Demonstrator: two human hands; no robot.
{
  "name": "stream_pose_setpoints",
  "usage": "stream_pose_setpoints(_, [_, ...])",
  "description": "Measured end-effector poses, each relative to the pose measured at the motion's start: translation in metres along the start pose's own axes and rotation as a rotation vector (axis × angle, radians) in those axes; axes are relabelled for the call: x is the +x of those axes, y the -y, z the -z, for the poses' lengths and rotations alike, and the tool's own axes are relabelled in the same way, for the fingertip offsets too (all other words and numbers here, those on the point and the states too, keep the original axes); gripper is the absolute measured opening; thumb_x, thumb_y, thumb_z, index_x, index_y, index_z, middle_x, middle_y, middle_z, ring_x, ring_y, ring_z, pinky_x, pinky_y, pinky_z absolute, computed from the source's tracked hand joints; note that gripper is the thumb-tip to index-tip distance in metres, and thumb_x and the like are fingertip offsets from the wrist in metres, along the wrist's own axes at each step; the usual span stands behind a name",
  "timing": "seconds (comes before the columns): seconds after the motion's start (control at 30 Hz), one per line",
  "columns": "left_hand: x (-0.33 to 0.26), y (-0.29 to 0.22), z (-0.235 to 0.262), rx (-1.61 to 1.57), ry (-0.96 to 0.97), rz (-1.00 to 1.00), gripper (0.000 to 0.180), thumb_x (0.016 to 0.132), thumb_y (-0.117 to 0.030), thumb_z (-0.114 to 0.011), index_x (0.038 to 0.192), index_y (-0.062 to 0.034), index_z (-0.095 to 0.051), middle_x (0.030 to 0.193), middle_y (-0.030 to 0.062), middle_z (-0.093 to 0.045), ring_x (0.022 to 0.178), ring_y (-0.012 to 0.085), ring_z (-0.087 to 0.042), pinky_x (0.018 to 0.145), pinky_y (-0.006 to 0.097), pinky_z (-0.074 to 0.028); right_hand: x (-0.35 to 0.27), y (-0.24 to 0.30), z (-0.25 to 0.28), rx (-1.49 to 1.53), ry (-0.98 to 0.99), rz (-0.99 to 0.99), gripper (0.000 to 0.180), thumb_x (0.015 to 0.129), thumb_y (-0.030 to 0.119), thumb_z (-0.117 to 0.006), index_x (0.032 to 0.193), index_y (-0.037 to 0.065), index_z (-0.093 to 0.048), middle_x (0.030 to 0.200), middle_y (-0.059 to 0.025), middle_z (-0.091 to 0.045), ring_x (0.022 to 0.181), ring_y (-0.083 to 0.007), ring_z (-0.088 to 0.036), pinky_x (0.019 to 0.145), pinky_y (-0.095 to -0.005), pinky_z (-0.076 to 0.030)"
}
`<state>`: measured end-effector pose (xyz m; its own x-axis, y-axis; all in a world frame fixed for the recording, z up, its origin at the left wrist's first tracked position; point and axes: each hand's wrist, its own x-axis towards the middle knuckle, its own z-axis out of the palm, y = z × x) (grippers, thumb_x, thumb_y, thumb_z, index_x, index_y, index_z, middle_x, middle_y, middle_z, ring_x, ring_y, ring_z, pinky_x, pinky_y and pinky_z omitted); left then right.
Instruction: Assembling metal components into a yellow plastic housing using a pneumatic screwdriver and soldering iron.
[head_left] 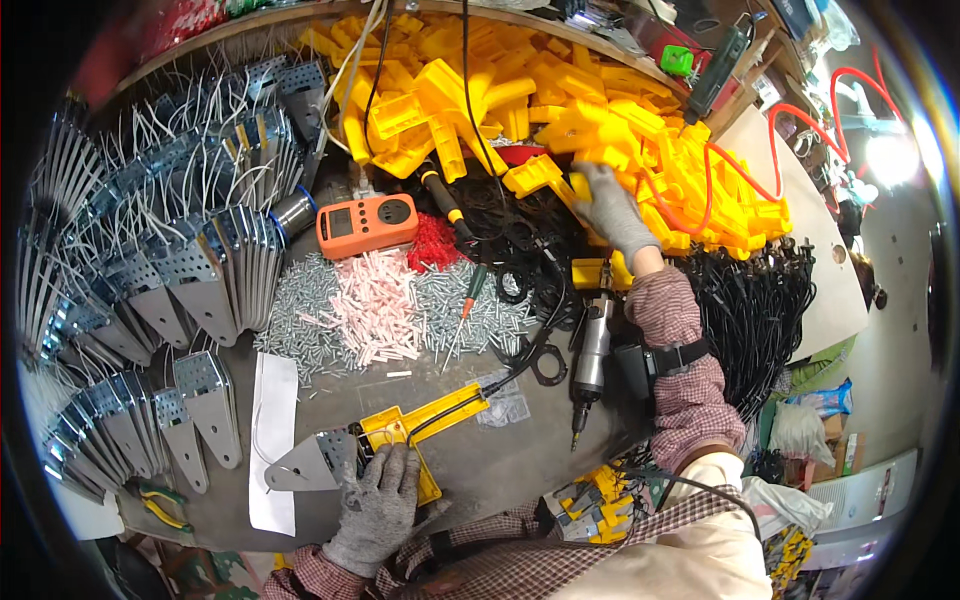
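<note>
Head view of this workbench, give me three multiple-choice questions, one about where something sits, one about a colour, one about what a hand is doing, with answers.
1. Where does the orange meter lie?
A. above the pink pieces
B. on the white paper
C. under the left hand

2. What colour is the pile of plastic parts at the back?
A. blue
B. yellow
C. green

3. What is the right hand doing?
A. holding pliers
B. resting in the lap
C. reaching into the pile

Answers: 1 A, the meter sits just beyond the pink pieces. 2 B, the pile is bright yellow. 3 C, the gloved hand touches the yellow parts.
</note>
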<state>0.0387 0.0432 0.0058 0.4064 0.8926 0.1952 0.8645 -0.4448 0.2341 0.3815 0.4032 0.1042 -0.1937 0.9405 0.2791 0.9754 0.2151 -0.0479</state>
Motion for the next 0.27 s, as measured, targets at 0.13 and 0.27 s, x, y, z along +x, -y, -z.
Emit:
stream_pose_setpoints(0.13, [-0.001, -0.006, 0.005, 0.032, 0.060, 0.035, 0.076, 0.086, -0.057, -0.067, 0.130, 0.0047, -0.058, 0.136, 0.0205, -0.055, 0.127, 0.0345, -0.052, 0.114, 0.068, -0.023, 0.028, 0.017, -0.017, 0.600, 0.032, 0.085, 0.051, 0.099, 0.036, -0.060, 0.133, -0.003, -0.058, 0.137, -0.0266, -0.058, 0.128, -0.0397, -0.056, 0.111, -0.0405, -0.042])
stream_pose_setpoints(0.27, [0.002, -0.024, 0.019, 0.136, 0.201, 0.094, 0.082, 0.088, -0.059, -0.063, 0.140, 0.0033, -0.051, 0.148, 0.0207, -0.049, 0.138, 0.0375, -0.043, 0.115, 0.067, -0.022, 0.017, 0.048, -0.047, 1.143, 0.598, -0.065, 0.053, 0.107, 0.039, -0.043, 0.144, 0.001, -0.049, 0.141, -0.0178, -0.059, 0.133, -0.0314, -0.054, 0.109, -0.0473, -0.047])
